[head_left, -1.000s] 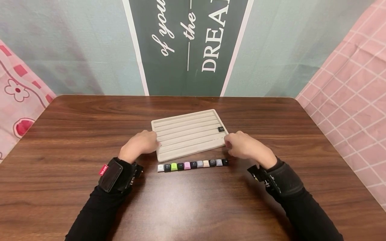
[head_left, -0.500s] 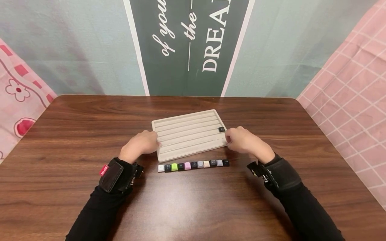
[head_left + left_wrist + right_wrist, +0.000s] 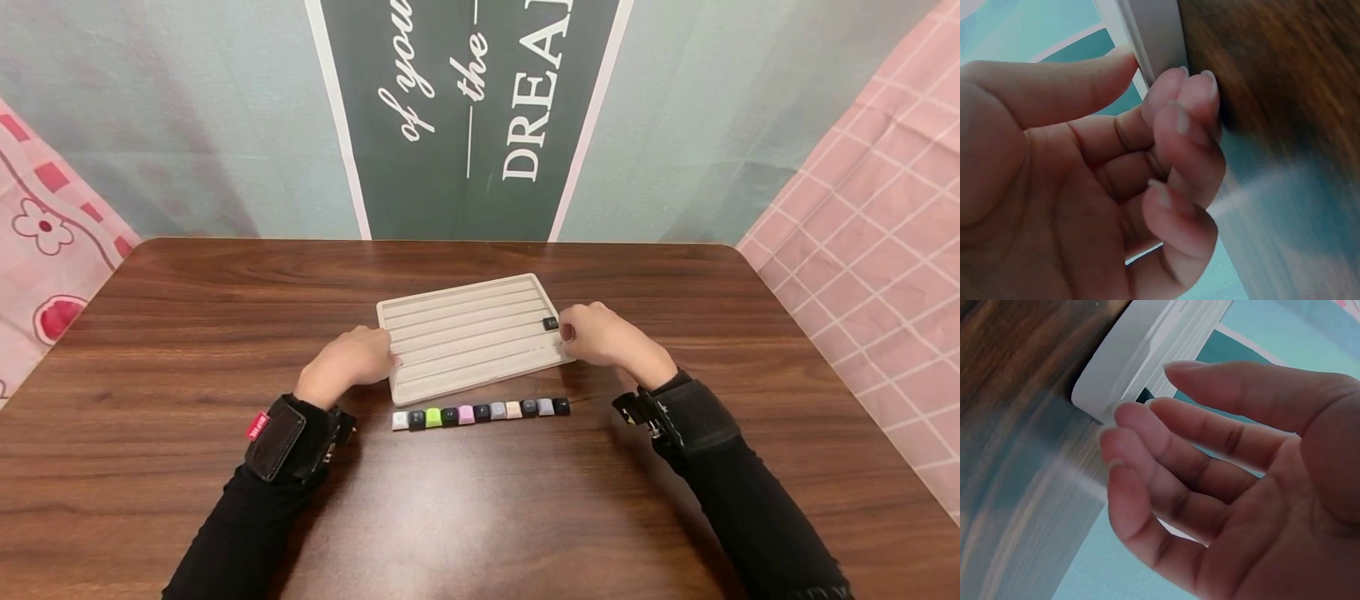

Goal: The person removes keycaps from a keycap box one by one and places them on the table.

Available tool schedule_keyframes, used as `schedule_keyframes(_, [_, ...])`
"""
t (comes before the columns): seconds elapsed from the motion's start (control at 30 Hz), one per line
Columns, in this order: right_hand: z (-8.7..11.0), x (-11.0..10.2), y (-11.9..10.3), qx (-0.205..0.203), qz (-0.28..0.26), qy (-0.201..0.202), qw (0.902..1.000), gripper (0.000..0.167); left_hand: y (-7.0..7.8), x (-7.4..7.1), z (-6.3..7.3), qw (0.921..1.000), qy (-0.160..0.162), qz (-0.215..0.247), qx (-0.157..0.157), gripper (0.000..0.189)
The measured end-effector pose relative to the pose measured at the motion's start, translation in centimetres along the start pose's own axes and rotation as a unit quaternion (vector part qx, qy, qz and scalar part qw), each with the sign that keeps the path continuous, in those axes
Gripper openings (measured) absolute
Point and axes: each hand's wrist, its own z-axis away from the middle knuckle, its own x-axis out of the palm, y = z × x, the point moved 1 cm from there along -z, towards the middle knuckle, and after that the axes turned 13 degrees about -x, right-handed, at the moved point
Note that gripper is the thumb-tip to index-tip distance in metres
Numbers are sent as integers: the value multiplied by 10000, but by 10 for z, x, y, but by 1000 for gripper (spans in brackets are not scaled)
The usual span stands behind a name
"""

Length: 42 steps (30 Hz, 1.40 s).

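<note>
A cream ridged tray [image 3: 465,340] lies slightly turned on the table. At its left side, my left hand [image 3: 351,354] pinches the rim; in the left wrist view the thumb lies on the tray's edge [image 3: 1157,37], fingers curled beneath. One black keycap [image 3: 551,323] sits in a groove near the right end. Beside it is my right hand [image 3: 602,333], its fingertips by the tray's right edge. In the right wrist view the fingers are loosely bent, thumb apart from them, and a dark bit of the keycap [image 3: 1145,395] shows past the fingertips.
In front of the tray, a row of keycaps [image 3: 482,413] in white, black, green, pink, grey and cream lies on the wooden table [image 3: 450,517]. A printed cloth [image 3: 660,125] hangs behind the table's far edge.
My right hand has moved up along the tray's right edge, away from the front corner and towards the black keycap. The left hand stays on the left rim.
</note>
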Motion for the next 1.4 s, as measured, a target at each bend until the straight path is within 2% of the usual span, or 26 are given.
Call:
schedule_keyframes(0.3, [-8, -4, 3, 128, -80, 26, 9999, 1, 0, 0, -1, 10000, 57, -42, 45, 25])
schedule_keyframes(0.87, [-22, -11, 0, 456, -173, 318, 9983, 3, -1, 0, -1, 10000, 62, -33, 61, 25])
schedule_keyframes(1.13, [-26, -10, 1, 481, -140, 300, 9983, 5, 0, 0, -1, 10000, 16, -40, 10, 24])
schedule_keyframes(1.4, [-32, -7, 2, 685, -99, 310, 9971, 9, 0, 0, -1, 10000, 7, -28, -4, 22])
